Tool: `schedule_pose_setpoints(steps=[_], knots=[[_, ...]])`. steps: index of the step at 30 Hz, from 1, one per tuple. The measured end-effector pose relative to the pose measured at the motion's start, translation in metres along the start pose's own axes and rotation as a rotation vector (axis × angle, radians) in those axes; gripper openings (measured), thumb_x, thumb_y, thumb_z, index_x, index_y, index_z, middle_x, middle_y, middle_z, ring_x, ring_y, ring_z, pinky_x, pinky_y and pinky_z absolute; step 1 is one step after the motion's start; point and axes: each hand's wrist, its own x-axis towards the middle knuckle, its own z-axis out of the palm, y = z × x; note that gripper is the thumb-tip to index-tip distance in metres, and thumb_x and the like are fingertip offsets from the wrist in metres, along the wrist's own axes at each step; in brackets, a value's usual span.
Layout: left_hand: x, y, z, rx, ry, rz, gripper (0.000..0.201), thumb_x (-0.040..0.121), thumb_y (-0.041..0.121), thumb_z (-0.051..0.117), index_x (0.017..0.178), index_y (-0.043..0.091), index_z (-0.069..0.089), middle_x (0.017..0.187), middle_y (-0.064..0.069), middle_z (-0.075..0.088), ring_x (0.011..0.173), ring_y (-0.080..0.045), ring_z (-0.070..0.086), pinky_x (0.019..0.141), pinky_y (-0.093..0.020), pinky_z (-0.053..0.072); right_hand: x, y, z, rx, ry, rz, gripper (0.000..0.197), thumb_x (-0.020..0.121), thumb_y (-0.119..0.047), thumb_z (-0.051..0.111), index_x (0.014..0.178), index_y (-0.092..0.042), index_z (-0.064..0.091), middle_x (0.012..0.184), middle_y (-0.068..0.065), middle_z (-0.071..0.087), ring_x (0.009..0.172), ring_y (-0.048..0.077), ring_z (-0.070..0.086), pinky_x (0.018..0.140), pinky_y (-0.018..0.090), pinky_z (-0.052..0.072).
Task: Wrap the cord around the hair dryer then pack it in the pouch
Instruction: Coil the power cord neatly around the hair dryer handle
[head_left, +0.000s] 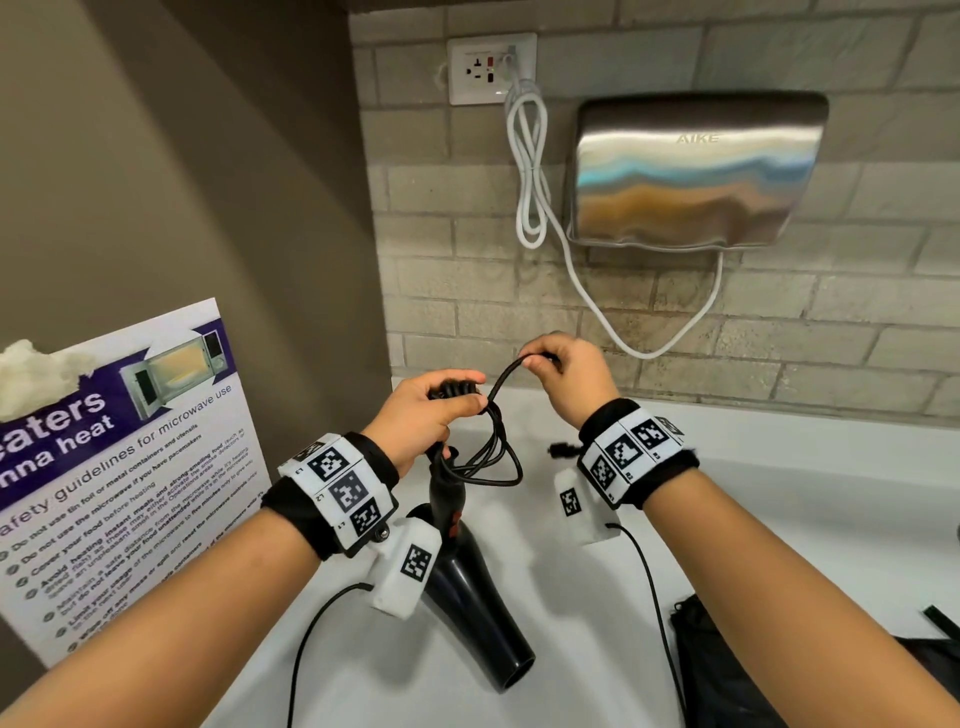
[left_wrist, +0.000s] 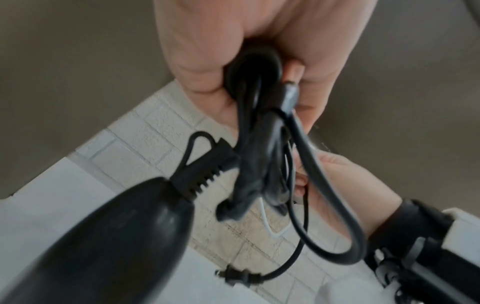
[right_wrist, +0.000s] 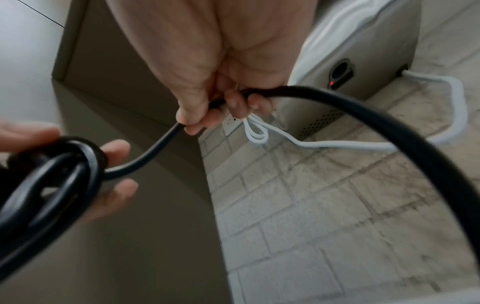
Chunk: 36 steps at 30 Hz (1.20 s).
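A black hair dryer (head_left: 470, 577) hangs nozzle-down over the white counter (head_left: 753, 483), held up by its cord. My left hand (head_left: 441, 402) grips several black cord loops (head_left: 491, 457) gathered above the handle (left_wrist: 109, 236); the loops (left_wrist: 262, 156) fill its palm. My right hand (head_left: 558, 364) pinches a further stretch of the same cord (right_wrist: 337, 107), pulled taut from the left hand's bundle (right_wrist: 64, 164). The plug (head_left: 563, 450) dangles under the right wrist, with the plug (left_wrist: 235, 276) also low in the left wrist view. A black pouch (head_left: 727, 670) lies at the lower right.
A steel hand dryer (head_left: 696, 166) hangs on the brick wall, its white cable (head_left: 530, 166) running to a wall socket (head_left: 491, 67). A microwave safety poster (head_left: 130, 467) leans at the left against a brown wall. Thin black sensor wires (head_left: 649, 582) trail from both wristbands.
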Motion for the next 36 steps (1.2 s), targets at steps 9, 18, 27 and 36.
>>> schedule_pose_setpoints(steps=[9, 18, 27, 36], knots=[[-0.006, -0.001, -0.001, 0.038, -0.016, 0.036, 0.006, 0.084, 0.031, 0.063, 0.087, 0.026, 0.067, 0.083, -0.002, 0.067, 0.033, -0.006, 0.026, 0.036, -0.019, 0.038, -0.001, -0.019, -0.003, -0.053, 0.074, -0.081, 0.013, 0.083, -0.001, 0.058, 0.088, 0.000, 0.070, 0.089, 0.017, 0.064, 0.078, 0.013, 0.046, 0.065, 0.000, 0.032], [-0.003, 0.006, -0.001, 0.233, -0.186, -0.066, 0.021, 0.082, 0.023, 0.066, 0.102, 0.025, 0.068, 0.111, -0.009, 0.069, 0.048, -0.011, 0.033, 0.040, -0.017, 0.035, -0.005, -0.032, -0.011, -0.193, -0.026, -0.200, 0.015, 0.086, -0.004, 0.056, 0.091, -0.005, 0.069, 0.091, 0.012, 0.064, 0.093, 0.024, 0.053, 0.081, 0.024, 0.034], [-0.005, -0.003, 0.002, 0.038, 0.077, -0.043, 0.015, 0.083, 0.022, 0.063, 0.086, 0.010, 0.072, 0.083, -0.005, 0.066, 0.031, -0.006, 0.027, 0.034, -0.015, 0.031, -0.019, -0.011, -0.019, -0.035, -0.049, -0.060, 0.008, 0.085, -0.013, 0.060, 0.089, -0.009, 0.066, 0.070, -0.007, 0.055, 0.064, 0.002, 0.048, 0.061, 0.004, 0.035], [-0.004, -0.002, 0.005, -0.087, 0.127, -0.049, 0.018, 0.089, 0.017, 0.057, 0.101, 0.008, 0.067, 0.088, -0.001, 0.065, 0.031, -0.004, 0.023, 0.032, -0.012, 0.030, -0.063, 0.056, 0.003, 0.120, -0.255, 0.246, 0.029, 0.083, -0.002, 0.060, 0.071, -0.028, 0.054, 0.094, -0.002, 0.061, 0.091, 0.014, 0.054, 0.086, 0.022, 0.036]])
